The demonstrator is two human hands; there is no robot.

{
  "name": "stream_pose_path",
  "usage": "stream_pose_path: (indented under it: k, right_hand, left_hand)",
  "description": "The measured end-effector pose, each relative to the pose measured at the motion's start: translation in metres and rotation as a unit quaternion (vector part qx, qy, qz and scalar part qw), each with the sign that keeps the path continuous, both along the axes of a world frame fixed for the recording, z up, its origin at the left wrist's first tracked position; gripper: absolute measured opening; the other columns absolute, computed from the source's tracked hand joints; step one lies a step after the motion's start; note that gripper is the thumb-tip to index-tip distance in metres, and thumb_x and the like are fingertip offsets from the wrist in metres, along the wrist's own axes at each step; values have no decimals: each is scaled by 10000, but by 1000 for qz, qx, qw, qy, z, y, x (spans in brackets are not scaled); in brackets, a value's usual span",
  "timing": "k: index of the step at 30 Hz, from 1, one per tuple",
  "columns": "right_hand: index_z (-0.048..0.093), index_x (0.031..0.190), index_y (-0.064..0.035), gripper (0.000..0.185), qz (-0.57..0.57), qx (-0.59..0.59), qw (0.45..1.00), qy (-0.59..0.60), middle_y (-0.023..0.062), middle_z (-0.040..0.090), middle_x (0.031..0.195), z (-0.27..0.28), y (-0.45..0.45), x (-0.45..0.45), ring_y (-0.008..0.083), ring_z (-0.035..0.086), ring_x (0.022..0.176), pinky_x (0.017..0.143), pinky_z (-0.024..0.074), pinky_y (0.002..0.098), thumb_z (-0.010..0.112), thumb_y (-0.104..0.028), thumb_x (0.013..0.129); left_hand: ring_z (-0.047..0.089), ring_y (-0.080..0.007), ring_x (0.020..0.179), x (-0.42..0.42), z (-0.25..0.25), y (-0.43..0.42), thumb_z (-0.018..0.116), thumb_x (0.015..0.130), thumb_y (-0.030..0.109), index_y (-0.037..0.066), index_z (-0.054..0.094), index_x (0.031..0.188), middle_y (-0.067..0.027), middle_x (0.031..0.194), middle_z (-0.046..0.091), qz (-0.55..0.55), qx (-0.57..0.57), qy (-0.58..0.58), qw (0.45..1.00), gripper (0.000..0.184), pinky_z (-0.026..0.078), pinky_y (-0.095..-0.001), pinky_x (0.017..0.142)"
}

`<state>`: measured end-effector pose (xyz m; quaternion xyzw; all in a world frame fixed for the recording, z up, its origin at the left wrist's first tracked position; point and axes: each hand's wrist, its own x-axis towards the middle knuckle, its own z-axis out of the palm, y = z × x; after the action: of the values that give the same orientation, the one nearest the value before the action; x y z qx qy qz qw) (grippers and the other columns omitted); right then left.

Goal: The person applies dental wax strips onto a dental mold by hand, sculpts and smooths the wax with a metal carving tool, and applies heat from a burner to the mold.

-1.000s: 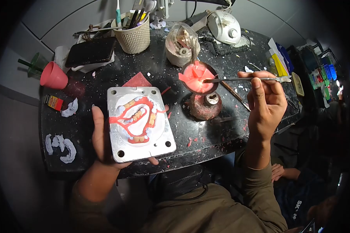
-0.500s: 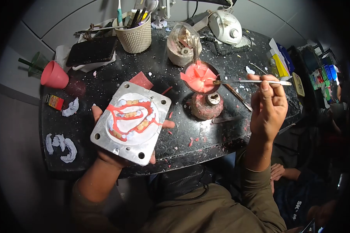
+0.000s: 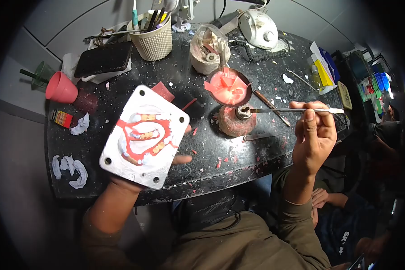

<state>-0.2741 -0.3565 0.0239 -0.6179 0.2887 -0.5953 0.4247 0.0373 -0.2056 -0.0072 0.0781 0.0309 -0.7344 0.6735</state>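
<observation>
My left hand (image 3: 126, 184) supports a square metal dental flask half (image 3: 117, 153) from underneath, its fingers showing past the right edge. The flask face is tilted and carries white plaster with tooth pieces bordered by red wax (image 3: 168, 130). In my right hand (image 3: 315, 141), a thin metal wax spatula (image 3: 283, 110) is pinched level between thumb and fingers. Its dark tip is at the mouth of a round, wax-spattered burner (image 3: 236, 123); I cannot make out a flame. Just behind the burner, a small pan (image 3: 222, 63) holds pink wax (image 3: 229, 87), partly melted, with sheet pieces.
A brown-handled tool (image 3: 272, 108) and a flat blade (image 3: 258, 136) lie near the burner. Plaster pieces (image 3: 78, 173), a pink cup (image 3: 62, 87) and a phone (image 3: 103, 59) are at left. A tool basket (image 3: 153, 42) stands behind. Another person's hand (image 3: 320, 198) is at lower right.
The spatula tip has left the wax in the pan and moved down to the burner's mouth. My left hand has tilted the flask half and shifted it slightly left.
</observation>
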Motion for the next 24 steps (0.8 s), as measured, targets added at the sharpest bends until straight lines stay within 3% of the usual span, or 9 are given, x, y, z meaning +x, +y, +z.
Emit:
stream_pose_path:
  k: [2, 4, 5, 10, 14, 15, 17, 21, 24]
  right_hand:
    - [616, 1127, 23, 120, 3, -5, 1000, -1, 236, 754, 1022, 1, 0, 0, -7, 355, 510, 462, 275, 169, 601, -53, 1035]
    - [616, 1125, 23, 119, -8, -9, 1000, 7, 232, 754, 1020, 4, 2, 2, -9, 354, 510, 463, 272, 167, 600, -54, 1036]
    - [616, 1124, 22, 117, -20, -14, 1000, 17, 229, 755, 1019, 5, 3, 4, -11, 352, 511, 464, 268, 166, 598, -54, 1036]
    - [609, 1099, 34, 119, -36, -43, 998, 39, 216, 756, 999, 8, 9, 8, -14, 360, 512, 471, 264, 159, 604, -67, 1036]
    - [599, 1099, 40, 121, -23, -72, 996, 44, 244, 740, 982, 12, 19, 14, -4, 375, 512, 478, 276, 158, 603, -61, 1033]
    - [596, 1097, 42, 127, -16, -77, 996, 47, 248, 740, 980, 14, 25, 19, -5, 365, 508, 481, 267, 157, 605, -67, 1032]
    - [577, 1089, 64, 127, 19, -57, 997, 41, 230, 716, 961, 26, 40, 29, 61, 535, 565, 537, 415, 175, 607, -37, 1019]
    - [537, 1081, 109, 148, 104, -66, 992, 5, 191, 636, 908, 29, 62, 49, 378, 733, 887, 823, 618, 466, 620, 42, 978]
    - [558, 1039, 120, 125, 148, -89, 985, -9, 247, 660, 907, 32, 69, 60, 399, 735, 919, 857, 612, 476, 633, 57, 961]
  left_hand:
    - [147, -598, 1484, 11, -20, -2, 430, 1042, 540, 45, 208, 1607, -327, 1645, 139, -2, 15, 71, 997, 783, 368, -893, 890]
    - [534, -655, 1170, 9, -19, -10, 469, 993, 614, -10, 124, 1608, -460, 1508, 250, -133, -77, 27, 988, 941, 577, -722, 608]
    - [656, -593, 845, 6, -15, -11, 462, 953, 694, -5, 81, 1615, -474, 1382, 402, -202, -27, 71, 977, 1035, 615, -616, 565]
    - [698, -497, 809, -6, -18, -4, 375, 988, 700, 162, 191, 1642, -453, 1362, 467, -190, -21, -12, 981, 867, 600, -438, 445]
    - [616, -405, 1194, -5, -25, 4, 458, 804, 916, 90, 159, 1644, -243, 1461, 505, -138, -106, -64, 983, 1216, 558, -501, 943]
    - [590, -409, 1247, -9, -23, 5, 498, 788, 912, 42, 144, 1637, -250, 1467, 500, -100, -47, -154, 982, 1266, 515, -513, 1041]
    - [576, -416, 1271, -8, -27, 3, 534, 781, 898, -12, 134, 1620, -268, 1467, 495, -116, -71, -136, 981, 1301, 490, -535, 1069]
    - [542, -420, 1328, -7, -38, 0, 613, 756, 871, -110, 117, 1585, -317, 1468, 477, -124, -163, 0, 979, 1377, 440, -552, 1125]
    - [543, -419, 1330, -11, -27, 2, 599, 733, 899, -119, 149, 1573, -333, 1460, 475, -121, -145, -28, 982, 1394, 439, -539, 1129]
